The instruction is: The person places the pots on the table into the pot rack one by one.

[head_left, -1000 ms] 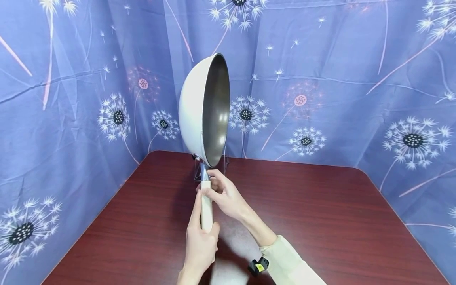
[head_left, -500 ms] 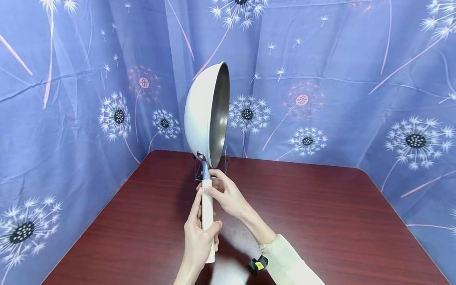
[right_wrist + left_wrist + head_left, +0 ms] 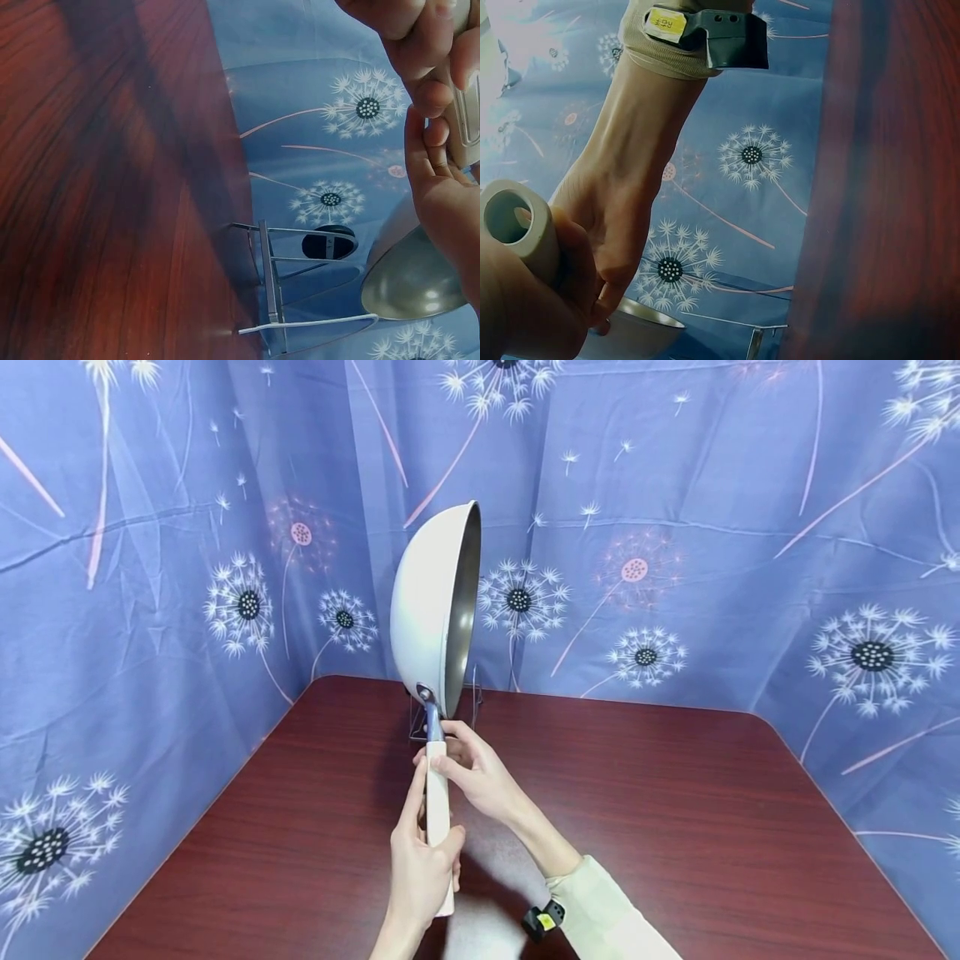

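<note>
A deep frying pan [image 3: 427,602], white outside and dark grey inside, stands upright in the air with its bowl at the top. The rim faces right, so mostly the white outside shows. Low on the cream handle [image 3: 438,802], my left hand [image 3: 420,868] grips with its thumb on the near side. Higher up, close under the metal neck [image 3: 433,722], my right hand [image 3: 480,781] pinches the same handle between thumb and fingers. In the left wrist view the hollow handle end [image 3: 544,240] sticks out of the left hand.
Behind the pan, a metal wire rack [image 3: 271,292] stands at the far left part of the dark red wood table [image 3: 637,810]. A black oval piece [image 3: 319,246] shows at the rack. Blue dandelion-print curtains [image 3: 697,585] enclose the back and sides.
The pan has turned about its handle, showing less of its inside, and sits slightly lower. My left hand has shifted its hold, and the handle's lower end now shows. The right hand stays put.
</note>
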`<state>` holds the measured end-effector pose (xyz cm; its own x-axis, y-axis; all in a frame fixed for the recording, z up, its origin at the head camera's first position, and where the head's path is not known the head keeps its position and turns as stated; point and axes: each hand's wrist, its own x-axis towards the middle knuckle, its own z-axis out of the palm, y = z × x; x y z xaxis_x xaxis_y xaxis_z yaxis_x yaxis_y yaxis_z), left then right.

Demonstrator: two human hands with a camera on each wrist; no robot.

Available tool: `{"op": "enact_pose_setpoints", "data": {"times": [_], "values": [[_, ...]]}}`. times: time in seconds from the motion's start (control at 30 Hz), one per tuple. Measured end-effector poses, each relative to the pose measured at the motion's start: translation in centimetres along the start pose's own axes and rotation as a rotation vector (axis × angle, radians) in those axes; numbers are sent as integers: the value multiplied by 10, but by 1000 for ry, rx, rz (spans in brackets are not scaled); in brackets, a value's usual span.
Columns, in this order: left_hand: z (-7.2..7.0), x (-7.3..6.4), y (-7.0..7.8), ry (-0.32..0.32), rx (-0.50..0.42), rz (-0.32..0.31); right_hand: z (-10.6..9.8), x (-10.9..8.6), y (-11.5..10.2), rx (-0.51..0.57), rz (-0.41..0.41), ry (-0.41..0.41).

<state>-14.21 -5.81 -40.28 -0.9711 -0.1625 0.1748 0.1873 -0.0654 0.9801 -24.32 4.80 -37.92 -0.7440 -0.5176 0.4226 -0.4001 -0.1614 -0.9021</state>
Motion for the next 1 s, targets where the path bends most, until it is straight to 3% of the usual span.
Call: {"op": "enact_pose_setpoints", "data": {"times": [0.77, 1.0], "values": [[5, -3, -5, -31, 61, -16, -3, -8, 8, -16, 48, 52], [8, -3, -5, -59, 59, -53, 0, -12, 4, -78, 86, 147]]}}
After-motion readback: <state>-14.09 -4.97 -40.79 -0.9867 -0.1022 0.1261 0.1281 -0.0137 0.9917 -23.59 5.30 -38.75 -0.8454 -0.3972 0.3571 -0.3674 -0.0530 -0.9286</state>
